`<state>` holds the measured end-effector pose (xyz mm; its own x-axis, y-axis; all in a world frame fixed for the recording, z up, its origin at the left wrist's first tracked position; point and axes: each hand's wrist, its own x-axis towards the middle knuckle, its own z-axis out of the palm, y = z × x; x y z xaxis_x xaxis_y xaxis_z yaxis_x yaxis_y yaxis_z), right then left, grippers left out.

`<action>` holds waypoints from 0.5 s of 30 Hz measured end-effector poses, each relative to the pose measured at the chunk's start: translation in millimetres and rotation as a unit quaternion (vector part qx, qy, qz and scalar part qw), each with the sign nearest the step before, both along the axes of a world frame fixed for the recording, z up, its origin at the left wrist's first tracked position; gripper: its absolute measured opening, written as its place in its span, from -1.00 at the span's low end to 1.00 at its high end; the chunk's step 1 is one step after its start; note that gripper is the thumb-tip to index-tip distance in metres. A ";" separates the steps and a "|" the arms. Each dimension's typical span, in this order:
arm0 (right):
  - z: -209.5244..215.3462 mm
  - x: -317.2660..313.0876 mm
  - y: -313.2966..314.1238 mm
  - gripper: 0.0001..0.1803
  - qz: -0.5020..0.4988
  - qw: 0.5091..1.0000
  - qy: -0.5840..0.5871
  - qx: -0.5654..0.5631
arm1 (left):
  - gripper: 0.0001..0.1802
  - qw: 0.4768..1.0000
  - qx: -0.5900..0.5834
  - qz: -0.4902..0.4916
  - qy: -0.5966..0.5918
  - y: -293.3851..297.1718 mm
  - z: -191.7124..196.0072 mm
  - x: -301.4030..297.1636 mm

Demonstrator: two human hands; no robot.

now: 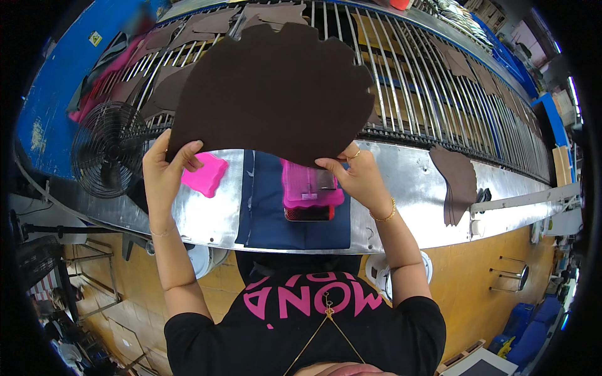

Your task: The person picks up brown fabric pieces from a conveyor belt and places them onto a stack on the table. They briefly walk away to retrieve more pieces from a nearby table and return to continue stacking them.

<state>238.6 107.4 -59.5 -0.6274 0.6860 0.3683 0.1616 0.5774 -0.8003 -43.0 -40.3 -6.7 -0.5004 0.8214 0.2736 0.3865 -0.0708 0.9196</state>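
Note:
A large dark brown flat piece (273, 94), leather-like and notched along its far and right edges, is held up before me over the worktable. My left hand (166, 160) pinches its lower left corner between thumb and fingers. At the lower right edge, my right hand (357, 175) grips it the same way. Below the piece stands a pink see-through plastic box (298, 188), its far part hidden. The box is on a folded navy cloth (266, 219). A pink wavy-edged lid-like plate (210, 172) lies near my left hand.
A conveyor of metal bars (417, 81) runs behind the metal table (392, 219), carrying more brown pieces. A stack of brown pieces (458, 182) lies at the right. A black fan (113, 147) stands at the left, near a blue panel (50, 113).

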 end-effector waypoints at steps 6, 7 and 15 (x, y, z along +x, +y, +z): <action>-17.3 18.2 8.2 -0.76 -0.025 0.997 -0.069 0.033 | -0.90 0.999 -0.038 -0.019 0.015 -4.4 -19.5 1.2; -15.1 24.0 8.1 -0.80 -0.028 0.996 -0.071 0.044 | -0.91 0.998 -0.048 -0.034 0.017 -3.4 -23.2 2.6; -53.1 103.8 5.5 -0.88 -0.121 0.987 -0.100 0.021 | -0.91 0.961 -0.089 -0.162 0.206 39.6 -38.9 51.7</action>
